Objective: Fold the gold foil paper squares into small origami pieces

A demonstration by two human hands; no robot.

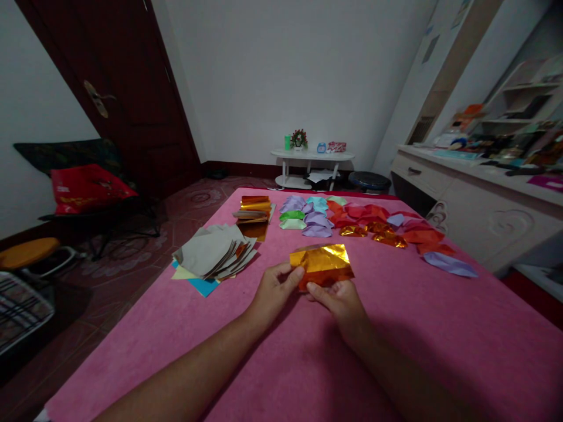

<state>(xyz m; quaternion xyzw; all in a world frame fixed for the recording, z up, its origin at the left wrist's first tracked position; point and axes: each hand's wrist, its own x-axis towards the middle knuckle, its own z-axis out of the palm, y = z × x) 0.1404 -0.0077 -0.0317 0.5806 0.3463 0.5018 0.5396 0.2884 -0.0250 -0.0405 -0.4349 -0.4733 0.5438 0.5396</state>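
A shiny gold foil paper (323, 261) with a crease across it is held up over the pink tablecloth. My left hand (279, 284) pinches its left edge, thumb on the near face. On its lower edge my right hand (336, 299) is closed, thumb in front and fingers behind. Beyond the paper lie several folded paper pieces in purple (317, 224), green (292, 215), red (365, 212) and gold (389, 236). To the left sit a fanned stack of grey-backed paper sheets (211, 249) and a pile of gold foil sheets (255, 205).
The pink-covered table (176, 363) fills the foreground. Behind it stand a small white side table (312, 155) and a dark round stool (369, 180). A white cabinet (475, 205) runs along the right. At left are a chair with a red bag (90, 189) and a dark door (127, 88).
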